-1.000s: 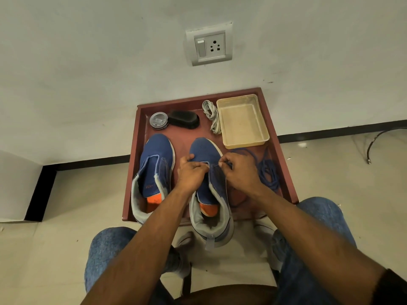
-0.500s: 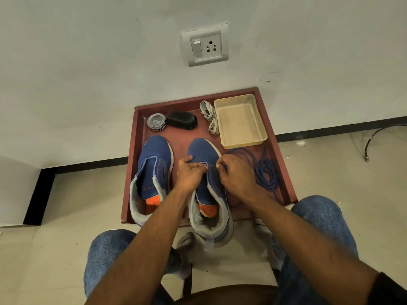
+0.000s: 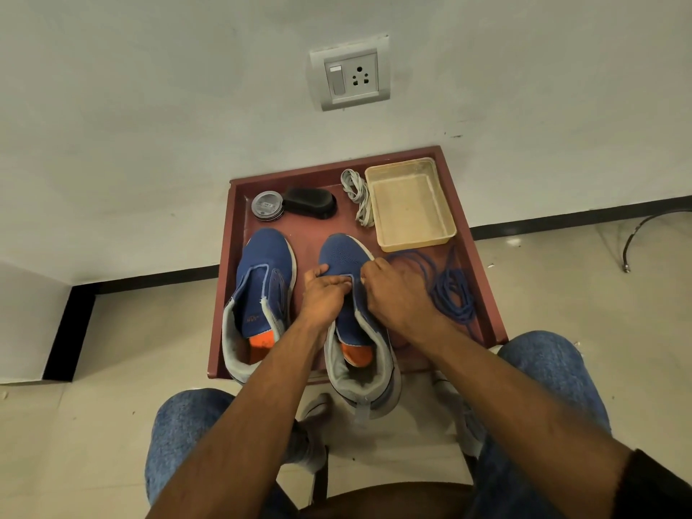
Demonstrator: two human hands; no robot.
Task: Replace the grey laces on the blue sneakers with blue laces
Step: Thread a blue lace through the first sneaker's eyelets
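Two blue sneakers stand toe-to-wall on a dark red tray [image 3: 239, 256] set against a white wall; neither shows a lace in its eyelets. The left sneaker [image 3: 267, 279] sits alone with its tongue open and an orange insole showing. Both hands work on the right sneaker [image 3: 346, 256], whose heel overhangs the tray's near edge. The left hand [image 3: 322, 294] has its fingers curled over the left side of the throat, thumb on the toe-side upper, gripping the shoe's edge. The right hand [image 3: 397, 294] is closed into a loose fist at the right eyelet row, fingertips pinched together near the upper; whether a lace end is between them cannot be told. The blue laces [image 3: 451, 294] lie in a loose tangle on the tray just right of that hand, one strand running toward it. The grey laces [image 3: 357, 198] lie bundled at the far end, between a black shoe brush [image 3: 310, 202] and a shallow beige plastic tray [image 3: 410, 204]. A round polish tin [image 3: 266, 206] touches the brush's left end
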